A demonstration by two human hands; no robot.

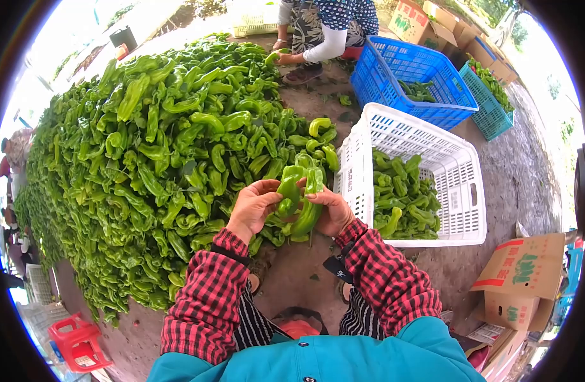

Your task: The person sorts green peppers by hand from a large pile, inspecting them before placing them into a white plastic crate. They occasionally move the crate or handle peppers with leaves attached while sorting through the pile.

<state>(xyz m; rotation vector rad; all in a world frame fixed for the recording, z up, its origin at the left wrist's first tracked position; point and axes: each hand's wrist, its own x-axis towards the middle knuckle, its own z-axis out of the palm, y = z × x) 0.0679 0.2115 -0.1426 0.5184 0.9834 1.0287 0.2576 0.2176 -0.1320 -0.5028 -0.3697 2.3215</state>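
Green peppers lie in a large heap (158,159) in front of me and to my left. My left hand (254,207) is closed on a green pepper (290,190), thumb and fingers pinching its side. Another green pepper (308,216), longer and curved, is gripped by my right hand (332,209), with the thumb across it. Both hands are close together above the near right edge of the heap, and the two peppers almost touch. To the right of my hands stands a white plastic crate (461,191), tilted toward me, with green peppers (404,194) inside.
Behind the white crate is a blue crate (385,57) holding some peppers. A teal crate (496,121) and cardboard boxes (426,25) stand farther back. Another person (330,38) reaches toward the heap's far edge. A red stool (79,344) is at lower left, a cardboard box (521,267) at right.
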